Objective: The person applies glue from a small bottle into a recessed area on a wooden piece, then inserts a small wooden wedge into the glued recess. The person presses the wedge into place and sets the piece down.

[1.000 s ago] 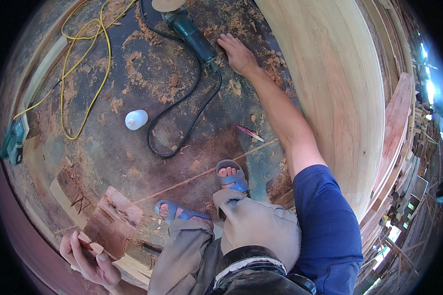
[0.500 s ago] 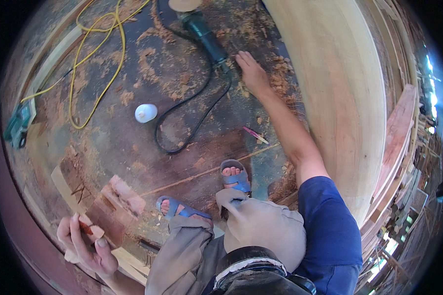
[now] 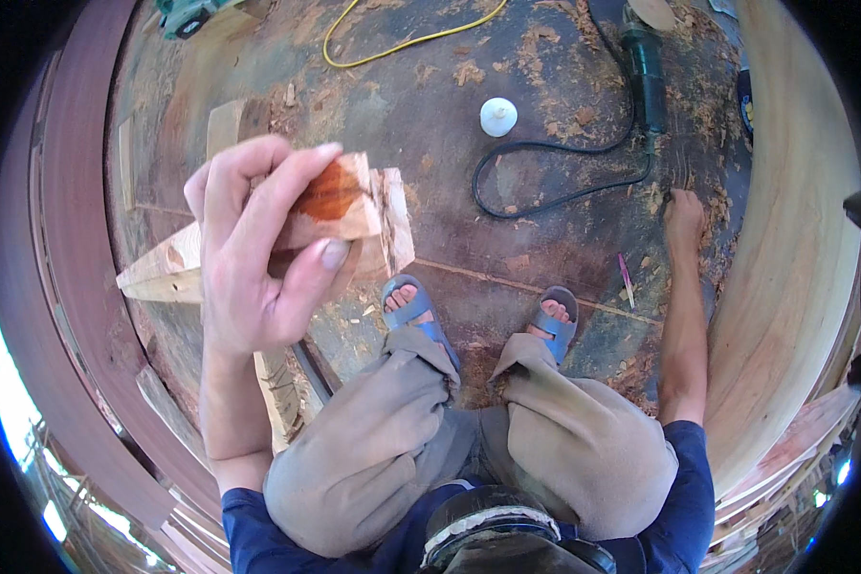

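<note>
My left hand (image 3: 249, 249) is raised at the left, thumb and fingers closed round a small wood block (image 3: 354, 220) with an orange-red patch on its face. Behind it, lower down, is a rough-ended larger wood piece (image 3: 399, 225), partly covered by the block. At the right my right hand (image 3: 686, 218) is low by the shavings-strewn floor, its fingers curled; whatever they may hold is hidden. Just beyond that hand lies a dark green angle grinder (image 3: 647, 81) with a round disc, its black cord (image 3: 545, 148) looping left. Nearer me is a pink-and-pale slim tool (image 3: 627, 277).
A white rounded container (image 3: 498, 117) stands on the floor (image 3: 402, 115). A yellow cord (image 3: 392, 59) and a green power tool (image 3: 184, 17) lie farther off. A wide pale plank (image 3: 784, 230) runs along my right; dark reddish boards (image 3: 72, 239) line the left.
My view has swung left. My left hand has come up and inward with the wood block. The right hand's fingers, stretched out near the grinder before, are now curled.
</note>
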The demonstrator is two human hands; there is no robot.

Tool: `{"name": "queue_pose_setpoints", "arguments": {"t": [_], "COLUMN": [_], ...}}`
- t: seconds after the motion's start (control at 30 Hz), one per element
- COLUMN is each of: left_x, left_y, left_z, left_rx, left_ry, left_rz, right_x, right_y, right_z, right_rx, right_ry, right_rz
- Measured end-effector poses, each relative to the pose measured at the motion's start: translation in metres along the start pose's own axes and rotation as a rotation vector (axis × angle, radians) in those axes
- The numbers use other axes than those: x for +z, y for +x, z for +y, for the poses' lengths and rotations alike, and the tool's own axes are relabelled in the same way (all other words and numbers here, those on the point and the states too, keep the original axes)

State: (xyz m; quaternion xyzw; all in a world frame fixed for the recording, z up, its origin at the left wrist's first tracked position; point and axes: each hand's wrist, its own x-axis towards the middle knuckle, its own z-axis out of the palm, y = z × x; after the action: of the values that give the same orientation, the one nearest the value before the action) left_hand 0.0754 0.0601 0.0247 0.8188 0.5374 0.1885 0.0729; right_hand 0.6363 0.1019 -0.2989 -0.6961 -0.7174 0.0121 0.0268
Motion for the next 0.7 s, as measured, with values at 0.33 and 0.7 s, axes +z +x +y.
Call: {"name": "queue_pose_setpoints", "arguments": {"t": [0.33, 0.7], "left_x": [-0.01, 0.008], "left_y": [0.0, 0.006], "left_z": [-0.012, -0.022], "left_rx": [0.027, 0.2], "left_ry": [-0.058, -0.338], "left_rz": [-0.147, -0.016], "right_x": [-0.145, -0.226], "right_y": [0.01, 0.076], "right_z": [-0.193, -0.376], "right_rx": [0.003, -0.871], "right_ry": [1.262, 1.22], "right_rz": [-0.312, -0.739]}}
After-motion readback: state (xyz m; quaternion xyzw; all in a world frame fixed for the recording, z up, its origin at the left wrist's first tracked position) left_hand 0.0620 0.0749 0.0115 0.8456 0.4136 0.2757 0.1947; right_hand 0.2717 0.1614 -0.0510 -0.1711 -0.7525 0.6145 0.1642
